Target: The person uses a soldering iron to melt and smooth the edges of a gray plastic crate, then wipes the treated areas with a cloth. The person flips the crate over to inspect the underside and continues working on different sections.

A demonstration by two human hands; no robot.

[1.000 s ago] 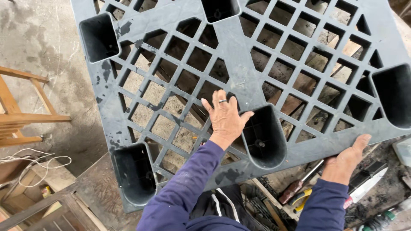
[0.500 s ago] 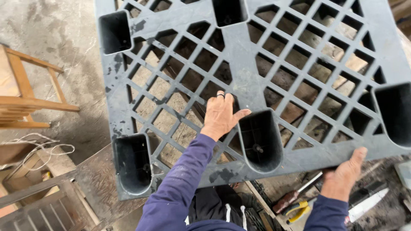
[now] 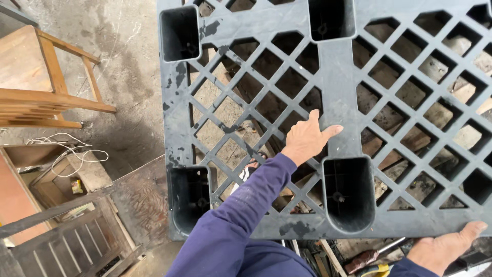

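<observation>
1. Stained concrete floor (image 3: 123, 46) lies below, with a wooden chair (image 3: 46, 92) at the left.
2. Grey plastic pallet (image 3: 333, 77) now fills more of the view, shifted rightward.
3. Left hand (image 3: 307, 138) presses flat, fingers spread, on the lattice.
4. Right hand (image 3: 443, 249) grips the pallet's lower edge.

1 head-worn camera looks steeply down at close range onto a grey plastic pallet (image 3: 328, 92), with concrete floor (image 3: 118, 46) visible at frame left.
</observation>
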